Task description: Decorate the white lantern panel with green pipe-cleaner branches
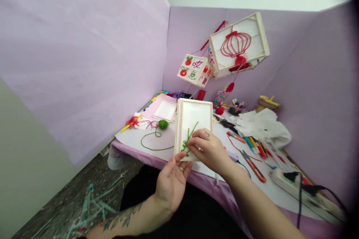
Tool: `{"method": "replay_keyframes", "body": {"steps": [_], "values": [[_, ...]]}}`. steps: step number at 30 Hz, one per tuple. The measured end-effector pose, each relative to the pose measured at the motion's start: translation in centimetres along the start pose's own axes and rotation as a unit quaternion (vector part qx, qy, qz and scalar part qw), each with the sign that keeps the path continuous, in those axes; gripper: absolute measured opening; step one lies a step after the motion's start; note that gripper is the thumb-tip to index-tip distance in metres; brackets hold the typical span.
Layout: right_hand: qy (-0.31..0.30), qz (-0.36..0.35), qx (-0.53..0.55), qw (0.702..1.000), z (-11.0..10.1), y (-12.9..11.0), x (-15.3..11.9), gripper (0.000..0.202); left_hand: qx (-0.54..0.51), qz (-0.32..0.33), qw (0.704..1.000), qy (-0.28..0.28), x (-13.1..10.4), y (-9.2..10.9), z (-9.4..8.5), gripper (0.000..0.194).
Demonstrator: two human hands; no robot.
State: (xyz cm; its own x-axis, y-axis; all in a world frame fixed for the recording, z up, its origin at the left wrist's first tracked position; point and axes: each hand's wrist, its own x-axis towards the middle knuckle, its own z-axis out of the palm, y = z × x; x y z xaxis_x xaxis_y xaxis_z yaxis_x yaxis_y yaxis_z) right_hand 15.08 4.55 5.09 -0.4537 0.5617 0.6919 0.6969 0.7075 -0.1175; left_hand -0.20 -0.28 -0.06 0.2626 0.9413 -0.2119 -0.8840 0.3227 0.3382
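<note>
Framed white panel (193, 127), one of two on the desk (157, 138), is held upright-long, its long axis running away from the person; left hand (171, 179) grips its near edge, right hand (209, 149) pinches green yarn (189, 138) onto it.

Two hands (171, 183) (209, 149), two hanging lanterns (195, 70) (238, 44), two frames (193, 127) (165, 111), one green yarn ball (163, 124), one power strip (303, 190), one pair of scissors (254, 166).

White wood-edged frame (193, 127) is tilting upright, its lower edge lying between both grips. Green yarn (188, 140) is curling across it beside the fingertips.
</note>
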Motion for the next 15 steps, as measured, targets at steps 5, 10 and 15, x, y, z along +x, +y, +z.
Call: {"method": "replay_keyframes", "body": {"steps": [5,10,15], "values": [[0.007,0.001,-0.031,0.999,0.2,-0.7,0.0,0.013,0.004,0.003,1.0,-0.009,-0.1,-0.1,0.0,0.021],[0.021,0.001,-0.098,0.995,0.7,-1.3,0.0,0.013,0.009,0.005,1.0,-0.016,-0.1,-0.2,-0.3,0.02],[0.009,-0.013,-0.145,0.989,0.7,-1.6,-0.1,0.013,0.01,0.0,1.0,-0.028,-0.1,-0.4,-0.5,0.022]]}}
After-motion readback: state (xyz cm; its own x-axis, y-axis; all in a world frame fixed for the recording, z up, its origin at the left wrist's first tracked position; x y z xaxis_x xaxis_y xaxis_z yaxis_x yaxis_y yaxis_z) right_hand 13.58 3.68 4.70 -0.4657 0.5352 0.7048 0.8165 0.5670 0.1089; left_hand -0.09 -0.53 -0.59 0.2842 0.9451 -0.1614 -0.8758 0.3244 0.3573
